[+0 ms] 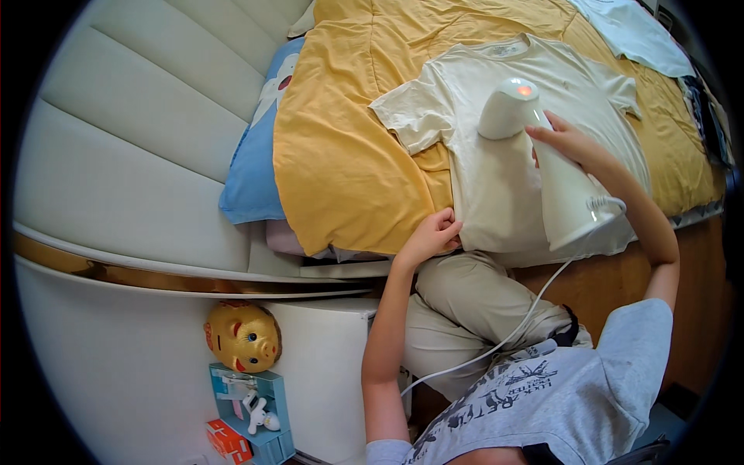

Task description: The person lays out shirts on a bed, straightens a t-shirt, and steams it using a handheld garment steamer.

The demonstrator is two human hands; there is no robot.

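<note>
The right hand is wrapped around the handle of a white handheld steamer, right of centre in the frame. The steamer's long axis runs from lower right to upper left; its head bends off to the left and faces down over the cream T-shirt, though whether it touches the cloth cannot be told. An orange-red light glows on top of the head. The left hand, at the centre of the frame, has its fingers curled in at the T-shirt's lower left edge; whether cloth is pinched between them cannot be told.

The T-shirt lies spread on a yellow blanket, neck toward the top of the frame and hem toward the bottom, with small print inside the collar, too small to read. A white cord drops from the steamer's lower end toward the bottom centre, past a grey shirt bearing dark lettering and a drawing.

At the lower left, a pale blue open box holds a small white figure. An orange-red carton with white markings sits beside it, and a golden pig just above.
</note>
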